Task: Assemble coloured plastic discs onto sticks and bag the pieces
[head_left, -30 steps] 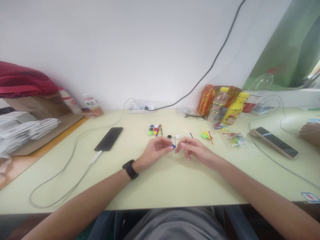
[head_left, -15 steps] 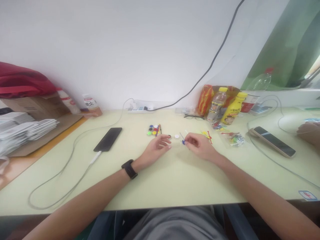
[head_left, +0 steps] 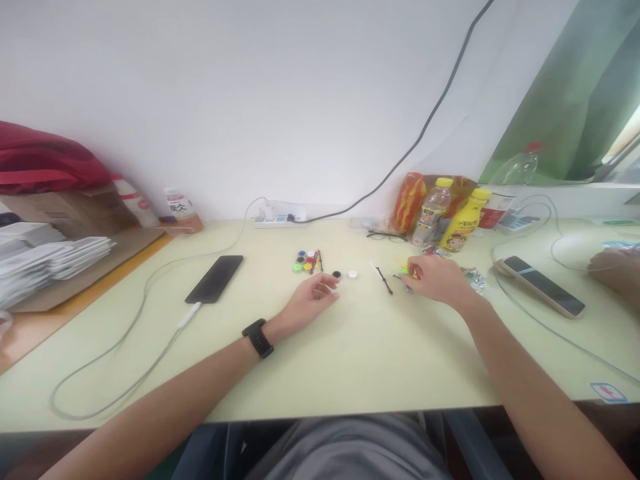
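My left hand [head_left: 314, 297] rests on the table with its fingers loosely bent and apart, holding nothing. Just beyond its fingertips lie a small round black cap [head_left: 337, 275] and a white cap [head_left: 353, 275]. At the right, my right hand [head_left: 436, 279] is bent down over small yellow and red plastic pieces [head_left: 405, 268]. A small blue stick-like piece [head_left: 399, 277] shows at its pinched fingertips, partly covered by them. Between the hands lies a thin black and white stick [head_left: 384, 280]. Farther back are several coloured caps [head_left: 301, 260] beside thin coloured sticks [head_left: 316, 261].
A phone [head_left: 215, 279] on a charging cable lies at left, another phone [head_left: 547, 287] at right. Bottles [head_left: 463, 223], eyeglasses [head_left: 387, 235] and a power strip [head_left: 280, 219] stand along the wall. Another person's hand [head_left: 617, 267] is at the right edge.
My right hand has moved right with the small blue stick-like piece, to the coloured pieces. The black and white stick has come into full view. My left hand has barely moved.
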A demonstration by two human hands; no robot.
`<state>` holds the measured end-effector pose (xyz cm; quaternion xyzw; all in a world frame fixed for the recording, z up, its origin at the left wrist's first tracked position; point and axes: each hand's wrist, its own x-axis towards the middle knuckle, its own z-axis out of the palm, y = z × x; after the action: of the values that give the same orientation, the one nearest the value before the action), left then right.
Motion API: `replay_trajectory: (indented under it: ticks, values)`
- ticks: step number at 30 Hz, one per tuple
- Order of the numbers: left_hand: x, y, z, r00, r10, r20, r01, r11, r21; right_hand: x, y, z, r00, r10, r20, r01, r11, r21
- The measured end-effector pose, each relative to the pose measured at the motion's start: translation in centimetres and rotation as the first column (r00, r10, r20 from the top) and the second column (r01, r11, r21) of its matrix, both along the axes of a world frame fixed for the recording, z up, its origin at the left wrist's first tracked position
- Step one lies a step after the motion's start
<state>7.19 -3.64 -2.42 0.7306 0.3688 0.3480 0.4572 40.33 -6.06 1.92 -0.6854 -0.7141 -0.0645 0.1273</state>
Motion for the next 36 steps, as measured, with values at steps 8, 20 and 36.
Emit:
replay_trajectory:
  ticks: [8, 20, 36]
  values:
    - [0.0, -0.1, 0.3, 0.999, -0.015, -0.047, 0.015, 1.0, 0.002, -3.3, 0.5, -2.6, 0.957, 0.288, 0.028, -0.289, 0.947, 0.143]
    - [0.2, -0.4, 0.6, 0.998, -0.037, -0.049, 0.038, 0.999, 0.02, -5.0, 1.5, -4.8, 0.932, 0.36, 0.043, -0.362, 0.926, 0.106]
    - [0.3, -0.3, 0.4, 0.997, -0.023, -0.069, 0.029, 0.996, 0.081, -6.4, 0.1, -3.8, 0.739, 0.406, -0.537, -0.332, 0.914, 0.235]
